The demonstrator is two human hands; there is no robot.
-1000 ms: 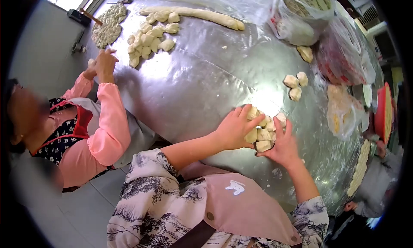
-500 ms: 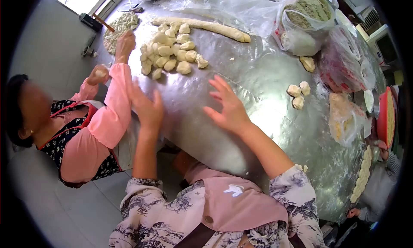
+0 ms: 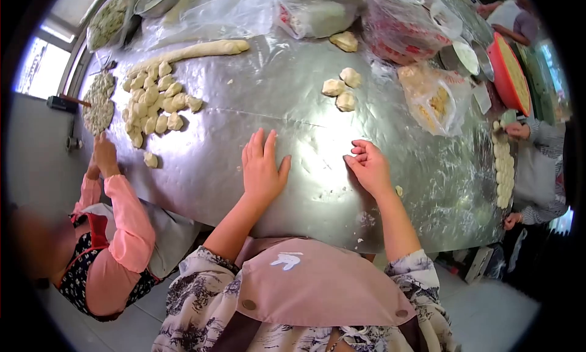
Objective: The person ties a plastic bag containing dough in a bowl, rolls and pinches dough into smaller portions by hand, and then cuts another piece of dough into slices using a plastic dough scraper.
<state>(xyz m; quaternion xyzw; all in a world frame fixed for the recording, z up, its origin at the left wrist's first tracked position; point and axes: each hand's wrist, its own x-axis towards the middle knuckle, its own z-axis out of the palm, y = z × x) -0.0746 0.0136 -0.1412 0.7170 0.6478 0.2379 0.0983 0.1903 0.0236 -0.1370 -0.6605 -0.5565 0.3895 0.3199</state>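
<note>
My left hand [image 3: 264, 169] lies palm down on the metal tabletop [image 3: 287, 205], its fingers stretched out and nothing in it. To its right, my right hand [image 3: 371, 169] is low over the table with loosely curled fingers, and I see nothing between them. Three floured dough pieces [image 3: 342, 88] sit a little beyond my right hand. A large cluster of dough pieces [image 3: 155, 105] is at the left, with a long dough roll [image 3: 201, 50] behind it. One separate dough piece [image 3: 150, 160] rests nearer the table's left edge.
A co-worker in pink sleeves [image 3: 131, 211] works at the left by a chopped filling heap [image 3: 99, 102]. Plastic bags [image 3: 397, 22] line the back. At right are a red basin [image 3: 510, 74], a row of dough pieces [image 3: 503, 169] and another person's hands [image 3: 517, 131].
My view has swung left to right. Both hands have come down toward the tabletop; the right fingers have curled from spread. The co-worker at left has brought both hands together by the filling.
</note>
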